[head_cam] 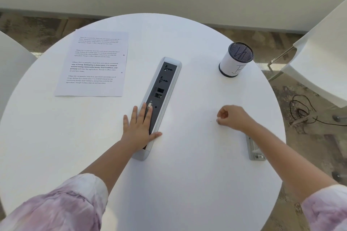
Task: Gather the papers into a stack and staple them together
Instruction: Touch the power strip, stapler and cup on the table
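Note:
Printed papers (93,65) lie in one pile at the far left of the round white table (187,174); only the top sheet shows. A grey stapler (254,149) rests near the right edge, partly hidden under my right forearm. My left hand (139,129) lies flat with fingers spread, on the near end of the socket panel, well below the papers. My right hand (231,117) hovers curled in a loose fist right of centre, just beyond the stapler, with nothing visible in it.
A grey and black power socket panel (161,99) is set into the table's middle. A white mesh pen cup (235,59) stands at the far right. White chairs (323,58) flank the table, and a black cable (302,108) lies on the floor at right.

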Motion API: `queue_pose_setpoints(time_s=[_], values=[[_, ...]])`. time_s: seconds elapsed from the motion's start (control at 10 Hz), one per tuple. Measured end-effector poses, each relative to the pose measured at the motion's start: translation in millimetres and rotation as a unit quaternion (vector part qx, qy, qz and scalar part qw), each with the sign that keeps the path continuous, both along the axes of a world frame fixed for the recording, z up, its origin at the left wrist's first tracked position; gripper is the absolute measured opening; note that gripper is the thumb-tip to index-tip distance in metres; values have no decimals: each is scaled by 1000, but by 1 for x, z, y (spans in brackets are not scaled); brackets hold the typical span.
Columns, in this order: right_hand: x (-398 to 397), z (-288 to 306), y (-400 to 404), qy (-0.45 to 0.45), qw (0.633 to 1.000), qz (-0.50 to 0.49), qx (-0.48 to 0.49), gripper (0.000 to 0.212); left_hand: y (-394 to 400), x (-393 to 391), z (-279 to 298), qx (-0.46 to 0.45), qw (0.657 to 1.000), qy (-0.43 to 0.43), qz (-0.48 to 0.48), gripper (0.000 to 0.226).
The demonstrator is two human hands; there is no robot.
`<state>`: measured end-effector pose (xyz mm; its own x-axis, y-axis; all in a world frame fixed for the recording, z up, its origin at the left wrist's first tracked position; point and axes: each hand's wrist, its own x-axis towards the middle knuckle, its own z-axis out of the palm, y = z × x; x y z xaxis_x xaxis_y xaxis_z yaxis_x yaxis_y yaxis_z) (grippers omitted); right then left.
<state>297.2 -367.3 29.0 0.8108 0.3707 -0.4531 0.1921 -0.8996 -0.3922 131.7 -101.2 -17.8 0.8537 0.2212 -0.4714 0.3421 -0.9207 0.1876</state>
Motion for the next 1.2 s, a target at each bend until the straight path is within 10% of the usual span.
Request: queue_pose_setpoints(time_s=[1.2], values=[[-19, -19, -2, -57, 994, 29, -87, 7, 1, 0, -1, -6, 1000, 5, 4, 90]])
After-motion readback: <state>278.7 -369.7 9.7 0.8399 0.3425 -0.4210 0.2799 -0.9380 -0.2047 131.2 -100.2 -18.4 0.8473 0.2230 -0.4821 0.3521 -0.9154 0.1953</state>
